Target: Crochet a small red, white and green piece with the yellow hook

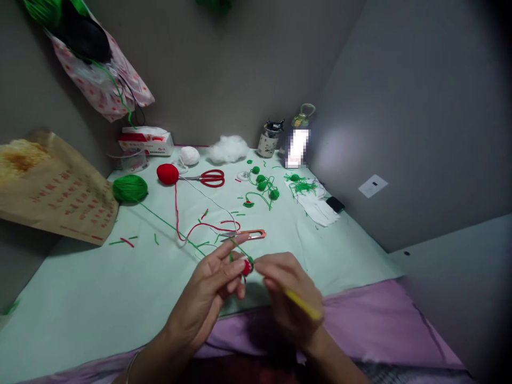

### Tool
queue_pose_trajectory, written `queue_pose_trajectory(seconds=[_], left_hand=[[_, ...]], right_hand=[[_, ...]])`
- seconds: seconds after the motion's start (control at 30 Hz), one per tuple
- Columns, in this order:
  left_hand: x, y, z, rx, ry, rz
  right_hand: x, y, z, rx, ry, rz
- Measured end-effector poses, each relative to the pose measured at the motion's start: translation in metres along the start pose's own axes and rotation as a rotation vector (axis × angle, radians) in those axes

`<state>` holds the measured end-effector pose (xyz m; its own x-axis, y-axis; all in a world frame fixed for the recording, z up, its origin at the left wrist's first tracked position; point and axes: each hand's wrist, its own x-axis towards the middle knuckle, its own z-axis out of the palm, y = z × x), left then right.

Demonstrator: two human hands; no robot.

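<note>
left hand [208,290] pinching red crochet piece [247,265], right hand [286,290] gripping yellow hook [303,305]

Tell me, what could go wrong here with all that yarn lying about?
1. The green strand runs from the green yarn ball to the small red crocheted piece held in the left hand, crossing the loose red strand; they might tangle.
2. The right hand works a yellow crochet hook close to the fingers; it could poke them.
</note>
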<state>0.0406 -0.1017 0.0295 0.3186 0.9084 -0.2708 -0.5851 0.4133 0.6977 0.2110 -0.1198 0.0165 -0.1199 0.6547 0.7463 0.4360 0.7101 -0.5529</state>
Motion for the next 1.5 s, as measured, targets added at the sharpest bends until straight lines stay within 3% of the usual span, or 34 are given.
queue_pose_trajectory(seconds=[0.1, 0.17, 0.27, 0.6, 1.1, 1.3, 1.4, 1.5], left_hand=[[-0.001, 0.003, 0.001, 0.005, 0.023, 0.045], [-0.002, 0.003, 0.003, 0.056, -0.003, 0.079], [-0.004, -0.001, 0.005, 0.110, -0.044, 0.093], [-0.001, -0.002, 0.003, 0.155, -0.007, 0.128], [0.001, -0.006, -0.001, 0.271, 0.026, 0.203], [-0.002, -0.007, 0.001, 0.252, 0.044, 0.203], [-0.003, -0.005, 0.003, 0.095, -0.005, 0.082], [-0.001, 0.000, 0.004, -0.027, -0.042, -0.085]], right_hand=[[0.004, 0.002, 0.003, 0.329, 0.151, 0.266], [0.007, 0.004, 0.006, 0.467, 0.114, 0.355], [0.008, 0.008, 0.010, 0.545, 0.047, 0.403], [0.005, 0.011, 0.008, 0.685, 0.091, 0.471], [0.001, 0.006, 0.001, 0.273, -0.020, 0.070], [0.002, 0.001, 0.000, -0.086, -0.075, -0.119], [-0.001, -0.001, 0.000, -0.231, -0.136, -0.187], [-0.002, 0.001, 0.001, -0.030, -0.059, -0.048]])
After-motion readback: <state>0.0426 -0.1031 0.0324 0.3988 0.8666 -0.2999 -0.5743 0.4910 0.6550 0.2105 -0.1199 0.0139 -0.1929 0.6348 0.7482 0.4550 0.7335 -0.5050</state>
